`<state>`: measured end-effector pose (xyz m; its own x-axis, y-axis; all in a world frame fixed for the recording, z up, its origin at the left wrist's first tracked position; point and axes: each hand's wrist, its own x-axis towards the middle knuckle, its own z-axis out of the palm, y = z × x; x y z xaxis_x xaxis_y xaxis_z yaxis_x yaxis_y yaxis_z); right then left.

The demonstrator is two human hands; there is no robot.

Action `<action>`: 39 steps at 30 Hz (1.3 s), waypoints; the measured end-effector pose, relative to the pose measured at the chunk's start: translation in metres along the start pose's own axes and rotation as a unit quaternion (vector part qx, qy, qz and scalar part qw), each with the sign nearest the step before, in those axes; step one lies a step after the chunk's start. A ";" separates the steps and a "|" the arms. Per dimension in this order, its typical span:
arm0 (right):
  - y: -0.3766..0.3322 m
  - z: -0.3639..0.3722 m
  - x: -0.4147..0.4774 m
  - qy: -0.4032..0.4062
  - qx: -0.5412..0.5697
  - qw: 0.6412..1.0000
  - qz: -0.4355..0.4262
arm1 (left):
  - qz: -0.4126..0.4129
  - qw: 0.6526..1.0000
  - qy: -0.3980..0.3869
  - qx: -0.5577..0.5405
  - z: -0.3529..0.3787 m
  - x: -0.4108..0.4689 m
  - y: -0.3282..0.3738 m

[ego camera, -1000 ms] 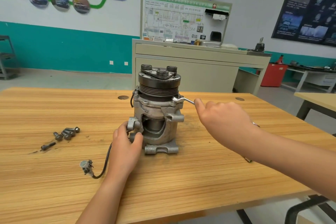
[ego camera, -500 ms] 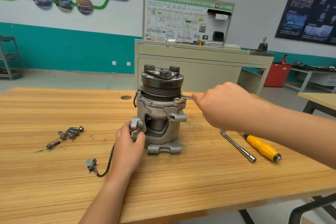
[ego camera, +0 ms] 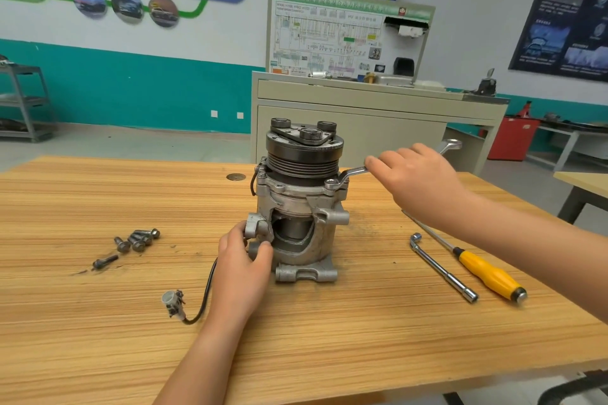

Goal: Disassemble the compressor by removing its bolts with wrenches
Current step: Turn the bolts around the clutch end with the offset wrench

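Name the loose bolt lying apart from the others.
The dark bolt lying alone, nearest the viewer and farthest left; the other bolts sit bunched together behind it.

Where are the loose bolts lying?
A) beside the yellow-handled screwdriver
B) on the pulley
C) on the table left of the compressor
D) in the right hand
C: the loose bolts lie clustered on the wooden table left of the compressor.
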<state>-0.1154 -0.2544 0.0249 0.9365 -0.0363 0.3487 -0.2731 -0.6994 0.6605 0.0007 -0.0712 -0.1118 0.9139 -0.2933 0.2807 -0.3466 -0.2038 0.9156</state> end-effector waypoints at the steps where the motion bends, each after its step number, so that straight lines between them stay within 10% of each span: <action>1: 0.000 0.003 -0.001 -0.004 0.011 1.000 0.004 | 0.000 1.000 0.002 0.001 0.000 0.000 0.000; 28: 0.005 -0.008 -0.011 -0.109 0.113 0.987 -0.022 | -0.003 1.000 0.001 -0.005 0.002 0.002 -0.002; 39: 0.006 0.036 0.031 0.091 0.044 0.994 -0.029 | -0.007 1.000 0.003 -0.007 0.001 0.003 -0.004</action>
<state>-0.0805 -0.2857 0.0156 0.8929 0.1305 0.4309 -0.1913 -0.7564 0.6255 0.0044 -0.0723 -0.1150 0.9198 -0.2857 0.2689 -0.3305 -0.1949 0.9235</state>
